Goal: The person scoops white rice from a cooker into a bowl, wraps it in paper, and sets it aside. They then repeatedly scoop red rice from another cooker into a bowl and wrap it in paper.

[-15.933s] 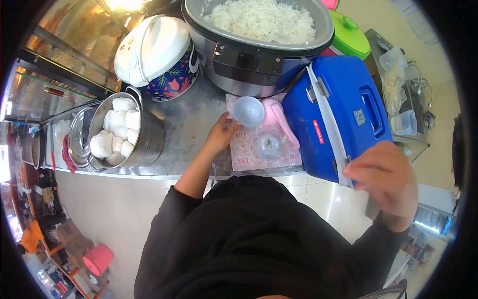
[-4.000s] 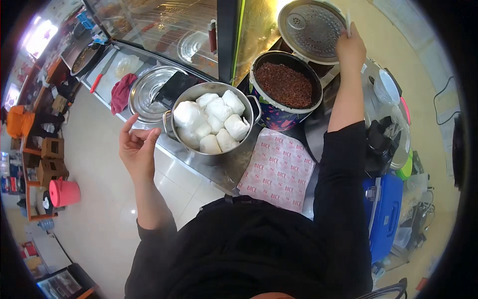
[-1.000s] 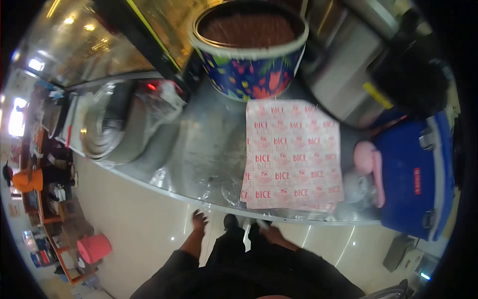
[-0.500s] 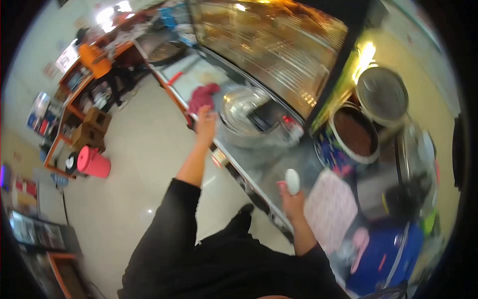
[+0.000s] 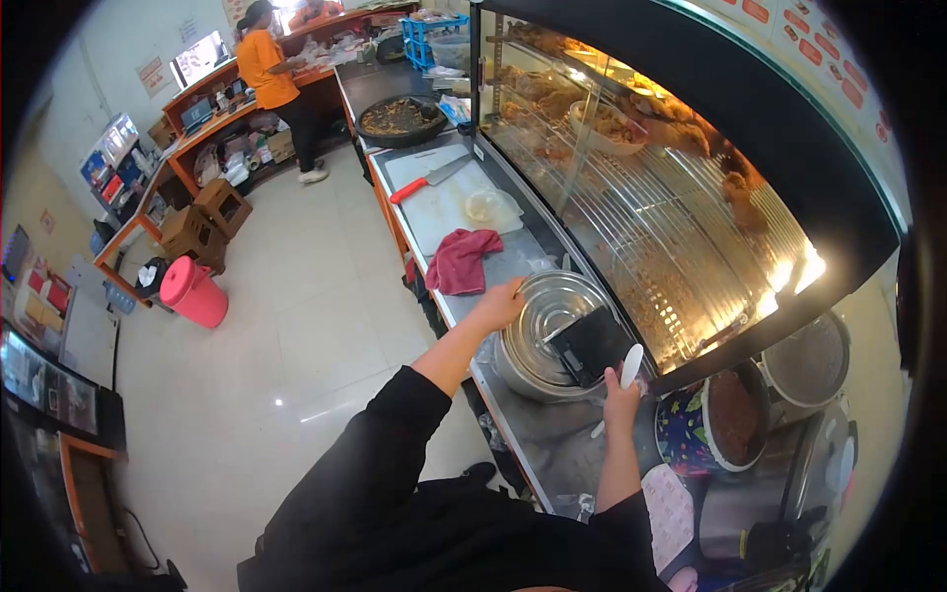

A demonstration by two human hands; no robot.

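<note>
My left hand (image 5: 507, 304) has its fingers closed at the left rim of a round metal lid (image 5: 538, 295), which sits on a wide silver pot (image 5: 523, 377). My right hand (image 5: 620, 405) grips a white spoon (image 5: 632, 364) with its rounded end up, at the pot's right side. A flat black object (image 5: 595, 345), like a phone or tablet, lies on the lid near that hand. Just beyond my left hand a dark red cloth (image 5: 462, 260) is crumpled at the counter's edge.
A red-handled knife (image 5: 432, 181) and a plastic bag (image 5: 492, 210) lie on a white cutting board (image 5: 419, 222). Behind the pot stands a lit food display case (image 5: 631, 207). A patterned bucket (image 5: 687, 431) is to the right. A person in orange (image 5: 266, 74) stands far left.
My left hand has moved from beside the red cloth to the lid's rim. My right hand has carried the spoon up to the pot. The view has shifted.
</note>
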